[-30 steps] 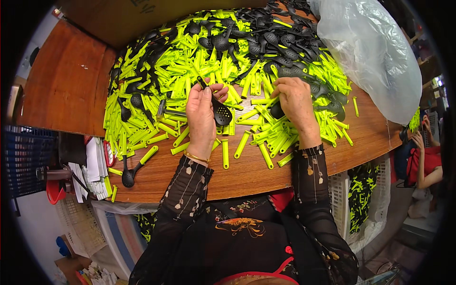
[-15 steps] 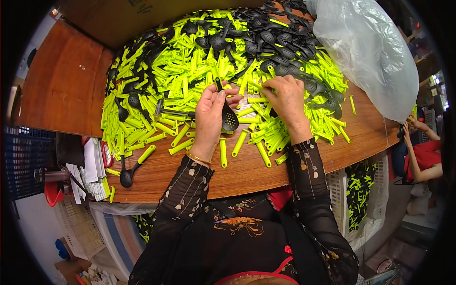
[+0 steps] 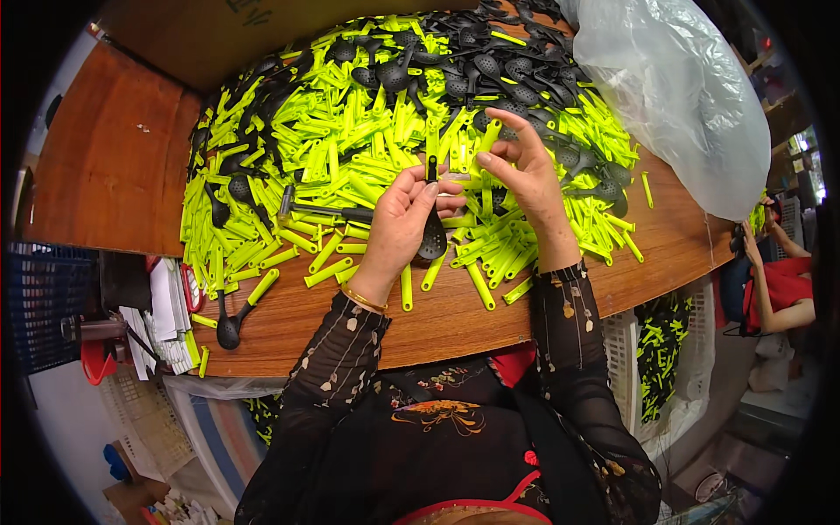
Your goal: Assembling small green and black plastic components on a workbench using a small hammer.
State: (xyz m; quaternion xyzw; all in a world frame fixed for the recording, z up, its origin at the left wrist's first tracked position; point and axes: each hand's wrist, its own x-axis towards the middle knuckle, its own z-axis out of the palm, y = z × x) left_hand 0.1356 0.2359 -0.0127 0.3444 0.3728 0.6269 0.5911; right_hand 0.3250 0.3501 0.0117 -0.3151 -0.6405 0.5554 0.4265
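Observation:
My left hand [image 3: 404, 219] is closed around the stem of a black perforated spoon [image 3: 432, 238], its bowl hanging down toward me. Just beyond the stem's tip, a lime-green handle [image 3: 431, 137] lines up with it; I cannot tell whether the two are joined. My right hand [image 3: 530, 179] hovers over the heap, thumb and forefinger spread. Behind those fingertips shows another green handle [image 3: 492, 134], seemingly lying on the pile. A hammer [image 3: 287, 201] with a dark shaft lies left of my left hand.
Green handles and black spoon heads [image 3: 525, 70] are heaped across the wooden table [image 3: 420, 337]. Two green-handled black utensils [image 3: 229, 331] lie front left. A clear plastic bag [image 3: 674, 96] covers the right back. Crates of parts [image 3: 662, 350] stand below. Another person [image 3: 783, 289] works at far right.
My right hand's fingers have opened from a pinch and spread apart. My left hand and the spoon have shifted slightly right, the spoon now more upright.

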